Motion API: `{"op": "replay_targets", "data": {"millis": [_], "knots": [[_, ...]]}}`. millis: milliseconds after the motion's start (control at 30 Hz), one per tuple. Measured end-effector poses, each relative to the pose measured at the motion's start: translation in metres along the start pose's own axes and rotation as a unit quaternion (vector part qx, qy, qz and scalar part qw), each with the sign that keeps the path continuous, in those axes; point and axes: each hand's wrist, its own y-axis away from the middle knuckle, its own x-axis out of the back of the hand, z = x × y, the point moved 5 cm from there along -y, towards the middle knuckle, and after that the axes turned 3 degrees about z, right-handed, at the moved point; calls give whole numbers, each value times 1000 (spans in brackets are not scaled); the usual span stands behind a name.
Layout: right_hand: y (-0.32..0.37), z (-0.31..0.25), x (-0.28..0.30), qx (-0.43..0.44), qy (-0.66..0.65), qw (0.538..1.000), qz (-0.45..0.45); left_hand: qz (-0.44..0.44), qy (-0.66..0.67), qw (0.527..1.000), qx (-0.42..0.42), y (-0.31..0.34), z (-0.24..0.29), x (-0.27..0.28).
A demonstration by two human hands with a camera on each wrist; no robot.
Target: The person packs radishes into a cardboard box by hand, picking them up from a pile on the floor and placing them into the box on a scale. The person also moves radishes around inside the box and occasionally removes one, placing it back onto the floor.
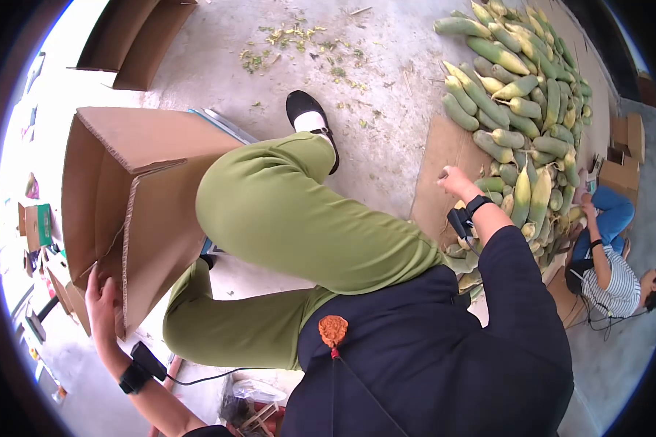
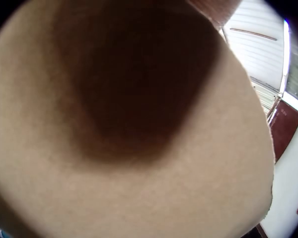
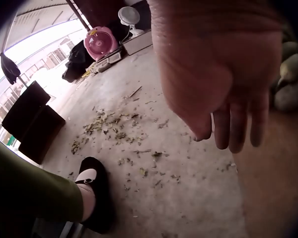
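A tall cardboard box (image 1: 164,218) stands tilted beside the person's left-hand side, against the bent knee in green trousers. Its mouth faces left. My left hand (image 1: 103,300) grips the box near the lower corner of its rim, with fingers over the edge. In the left wrist view, close-up cardboard (image 2: 139,198) fills most of the picture under a dark shadow. My right hand (image 1: 457,182) hangs in the air beside a large heap of green-white radishes (image 1: 543,109), its fingers loosely bent. The right wrist view shows that hand (image 3: 223,74) from the palm side, with nothing in it.
Flat cardboard (image 1: 444,160) lies by the heap. Leaf scraps (image 1: 291,44) litter the concrete floor past the black shoe (image 1: 310,116). Another open box (image 1: 135,44) stands at upper left. A person in a striped shirt (image 1: 616,288) sits right of the heap. A pink fan (image 3: 100,43) stands farther off.
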Motion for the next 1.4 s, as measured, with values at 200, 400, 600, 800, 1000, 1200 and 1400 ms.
{"op": "replay_targets", "data": {"millis": [200,400,600,800,1000,1200,1400], "knots": [[32,23,-83,71,105,980,-153,153,45,982,-97,50,31,5],[56,9,-125,71,149,962,-216,212,74,969,-104,83,38,-7],[58,-28,-127,177,277,912,-245,219,99,965,-106,95,46,-15],[62,-27,-143,199,397,855,-269,237,68,964,-105,101,50,-11],[63,9,-125,68,299,917,-255,261,77,956,-113,105,52,-9],[73,38,-123,123,330,909,-222,266,74,953,-128,108,64,-16],[48,20,-54,138,217,948,-189,285,64,943,-159,116,64,-5]]}}
